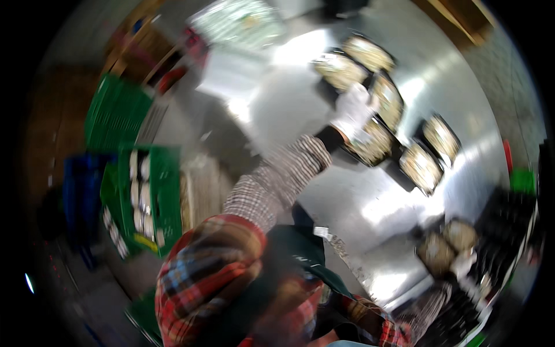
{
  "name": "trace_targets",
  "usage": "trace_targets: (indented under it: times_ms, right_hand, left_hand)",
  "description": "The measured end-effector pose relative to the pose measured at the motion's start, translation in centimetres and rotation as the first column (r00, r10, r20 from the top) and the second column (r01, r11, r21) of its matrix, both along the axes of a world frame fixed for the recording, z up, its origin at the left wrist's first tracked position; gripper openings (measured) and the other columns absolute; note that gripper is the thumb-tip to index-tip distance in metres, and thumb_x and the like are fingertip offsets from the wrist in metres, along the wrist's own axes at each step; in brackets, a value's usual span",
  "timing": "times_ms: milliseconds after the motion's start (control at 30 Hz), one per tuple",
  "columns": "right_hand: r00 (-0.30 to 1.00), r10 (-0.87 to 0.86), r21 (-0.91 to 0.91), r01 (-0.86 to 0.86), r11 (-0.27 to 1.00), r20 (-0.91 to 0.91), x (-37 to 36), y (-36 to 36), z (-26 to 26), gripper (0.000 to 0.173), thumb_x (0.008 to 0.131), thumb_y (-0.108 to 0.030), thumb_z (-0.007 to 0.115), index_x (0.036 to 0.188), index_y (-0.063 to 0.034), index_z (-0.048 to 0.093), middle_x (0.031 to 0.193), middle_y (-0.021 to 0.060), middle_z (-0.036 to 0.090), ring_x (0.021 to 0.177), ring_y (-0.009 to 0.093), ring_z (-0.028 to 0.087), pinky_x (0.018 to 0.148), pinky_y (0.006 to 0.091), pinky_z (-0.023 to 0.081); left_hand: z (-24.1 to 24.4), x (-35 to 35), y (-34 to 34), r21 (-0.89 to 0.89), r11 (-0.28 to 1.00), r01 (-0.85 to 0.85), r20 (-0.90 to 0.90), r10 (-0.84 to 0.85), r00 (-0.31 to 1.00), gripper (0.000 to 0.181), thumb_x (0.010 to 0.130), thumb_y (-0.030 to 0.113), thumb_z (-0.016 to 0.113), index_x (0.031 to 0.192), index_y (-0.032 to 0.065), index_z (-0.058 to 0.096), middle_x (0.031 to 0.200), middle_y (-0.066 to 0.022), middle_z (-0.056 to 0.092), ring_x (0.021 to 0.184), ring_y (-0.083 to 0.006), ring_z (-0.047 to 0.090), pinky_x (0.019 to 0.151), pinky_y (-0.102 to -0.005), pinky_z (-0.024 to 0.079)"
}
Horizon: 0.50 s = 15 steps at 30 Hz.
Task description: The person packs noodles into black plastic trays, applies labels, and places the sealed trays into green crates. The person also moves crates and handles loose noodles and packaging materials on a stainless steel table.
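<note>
My left hand (354, 110) wears a white glove and reaches over a metal table. It is among several black trays of pale food under clear film. One tray (340, 71) lies just beyond it, another (388, 102) at its fingers, and a third (375, 141) below its wrist. Blur hides whether the fingers grip a tray edge. My right hand (463, 263), also gloved in white, is at the lower right. It is against two packs with brownish contents, the nearer pack (435, 253) and the farther pack (460, 234). Its fingers are too blurred to read.
Two more filled trays (420, 167) sit right of centre on the metal table (277, 108). Stacked black trays (505, 225) line the right edge. At left, a green crate (167, 199) holds white packs. A plastic-wrapped stack (238, 24) lies at the back.
</note>
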State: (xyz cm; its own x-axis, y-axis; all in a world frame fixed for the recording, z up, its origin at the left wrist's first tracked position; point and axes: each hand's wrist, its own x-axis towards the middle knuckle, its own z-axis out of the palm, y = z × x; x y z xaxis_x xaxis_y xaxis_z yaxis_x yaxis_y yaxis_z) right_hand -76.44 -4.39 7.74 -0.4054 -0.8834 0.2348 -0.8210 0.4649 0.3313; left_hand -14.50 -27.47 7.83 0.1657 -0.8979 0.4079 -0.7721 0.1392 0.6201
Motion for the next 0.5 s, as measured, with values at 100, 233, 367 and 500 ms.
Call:
trace_targets:
  times_ms: [100, 233, 367, 500]
  right_hand:
    - [0.997, -0.026, -0.038, 0.029, 0.999, 0.072, 13.0, -1.6, 11.5, 0.024, 0.092, -0.023, 0.047, 0.105, -0.0026, 0.048, 0.089, 0.0204, 0.061, 0.079, 0.036, 0.06, 0.063, 0.0388, 0.05]
    - [0.84, 0.494, -0.184, -0.461, 0.868, 0.226, 31.7, -5.3, 16.4, 0.025, 0.092, -0.024, 0.048, 0.105, -0.002, 0.048, 0.087, 0.0224, 0.06, 0.079, 0.039, 0.059, 0.062, 0.0403, 0.049]
    - [0.371, 0.89, -0.287, -0.851, 0.44, 0.265, 57.1, -6.7, 12.5, 0.021, 0.092, -0.021, 0.049, 0.105, -0.0055, 0.05, 0.093, 0.0219, 0.059, 0.083, 0.037, 0.059, 0.071, 0.0402, 0.046]
    - [-0.072, 0.78, -0.373, -0.903, 0.213, 0.621, 84.5, -4.1, 7.5, 0.024, 0.089, -0.017, 0.052, 0.108, -0.0027, 0.051, 0.098, 0.019, 0.059, 0.088, 0.033, 0.059, 0.076, 0.0365, 0.046]
  left_hand:
    - [3.8, 10.2, 10.1, 0.133, 0.975, -0.181, -0.254, 0.21, 0.944, 0.031, 0.08, 0.027, 0.058, 0.061, 0.0025, 0.055, 0.07, -0.0139, 0.054, 0.067, -0.0303, 0.055, 0.063, -0.0383, 0.045]
    - [6.2, 26.3, 26.6, 0.264, 0.882, -0.39, -0.346, 0.464, 0.815, 0.036, 0.085, 0.029, 0.053, 0.065, -0.0015, 0.056, 0.068, -0.0146, 0.054, 0.063, -0.0287, 0.054, 0.059, -0.0362, 0.04]
    - [5.6, 38.0, 45.5, 0.265, 0.602, -0.753, -0.354, 0.787, 0.505, 0.031, 0.082, 0.024, 0.058, 0.066, -0.0024, 0.058, 0.065, -0.0156, 0.054, 0.066, -0.0284, 0.054, 0.064, -0.0372, 0.041]
    - [3.9, 46.7, 62.8, 0.387, 0.178, -0.905, -0.278, 0.958, 0.069, 0.027, 0.085, 0.021, 0.056, 0.076, -0.0041, 0.063, 0.066, -0.0087, 0.061, 0.062, -0.0089, 0.052, 0.06, -0.028, 0.041]
